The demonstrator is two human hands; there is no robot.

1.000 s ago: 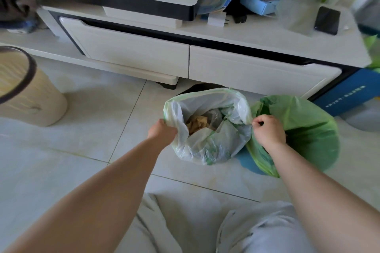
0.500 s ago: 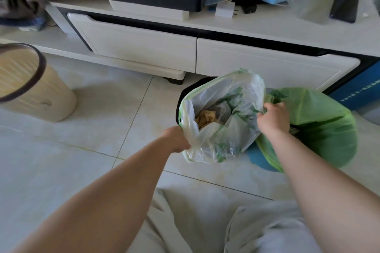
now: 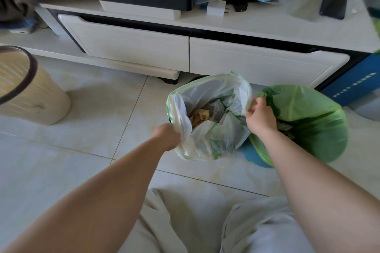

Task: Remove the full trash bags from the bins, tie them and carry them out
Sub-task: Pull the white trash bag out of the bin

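Since a second ago the white trash bag (image 3: 207, 121) has risen and its mouth has spread wider, so lifting out is underway. The left hand (image 3: 167, 136) fists the near-left rim; the right hand (image 3: 260, 118) pinches the right rim between its fingertips. A dark bin edge barely shows behind it. Just beside it sits the green bag (image 3: 308, 121), untied, below the white cabinet (image 3: 267, 63).

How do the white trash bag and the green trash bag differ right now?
The white trash bag is translucent, mouth held open by the left hand and right hand, showing trash inside. The green trash bag is opaque green, untouched, its mouth not spread. Both sit on the floor before the cabinet, untied.
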